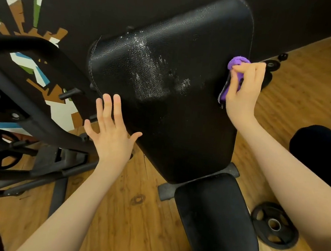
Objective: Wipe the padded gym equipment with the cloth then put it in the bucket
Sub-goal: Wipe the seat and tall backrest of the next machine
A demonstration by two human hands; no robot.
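The wooden floor (132,213) filled the lower view, and a dark wall with a painted mural (20,10) stood behind. Largest of the task's things was the back pad (164,84), black, textured and tilted up toward the wall, with a pale wet sheen across its middle. I judged that grained vinyl to be firm underneath but slick where damp, so a wipe would slide easily there and drag a little on the dry edges. Below it sat the smaller seat pad (216,221), also black. A black machine frame (42,93) stood to the left, and a weight plate (275,225) lay on the floor at the right, well apart from the pad.

My left hand (113,132) was spread, fingers straight, near the pad's lower left edge; I could not tell whether it touched. My right hand (243,88) had its fingers curled round the purple cloth (237,61), bunched and held against the pad's right edge. The cloth looked light, soft and limp, probably damp, so I judged it best kept wadded in the palm, letting no loose tail trail. No bucket was in view, and I took the wiping to be only partly done.
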